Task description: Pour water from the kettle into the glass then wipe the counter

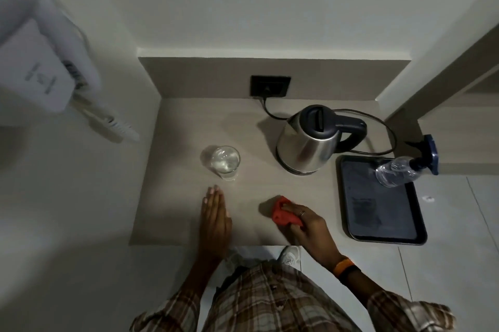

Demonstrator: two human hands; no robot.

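A steel kettle (307, 142) with a dark lid and handle stands on its base at the back right of the beige counter (183, 126). To its left stands a clear glass (224, 162) with water in it. My right hand (305, 221) presses a red cloth (283, 213) onto the counter near the front edge. My left hand (214, 215) lies flat on the counter just in front of the glass, fingers together and holding nothing.
A dark tray (383, 212) lies at the counter's right end with a clear spray bottle (399, 173) on its far corner. The kettle's cord (383, 126) runs to a black wall socket (270, 85). A white wall-mounted device (40, 61) hangs at the left.
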